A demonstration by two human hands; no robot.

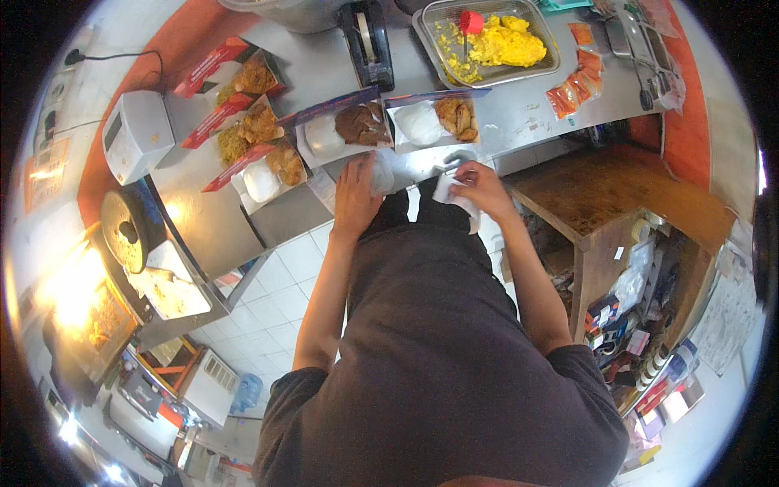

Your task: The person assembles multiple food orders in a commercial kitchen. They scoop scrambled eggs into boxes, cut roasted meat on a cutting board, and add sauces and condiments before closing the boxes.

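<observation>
At the counter's front edge my left hand (355, 199) has its fingers bent against a crumpled piece of clear plastic (382, 174). My right hand (482, 191) pinches a small white paper or wrapper (444, 187) just off the same edge. Right in front of my hands stand two open food boxes. The left box holds white rice (324, 135) and dark brown meat (363, 125); the right one has white rice (419, 123) and fried chicken (457, 118). Three more boxes with red flaps, one holding fried chicken (283, 165), form a slanting row to the left.
Behind the boxes are a black tape dispenser (367, 45) and a metal tray (554, 61) of yellow food with a red scoop (471, 23). Orange sachets (574, 91) lie to its right. A white device (137, 136) stands left; a wooden shelf unit (578, 276) is at the right.
</observation>
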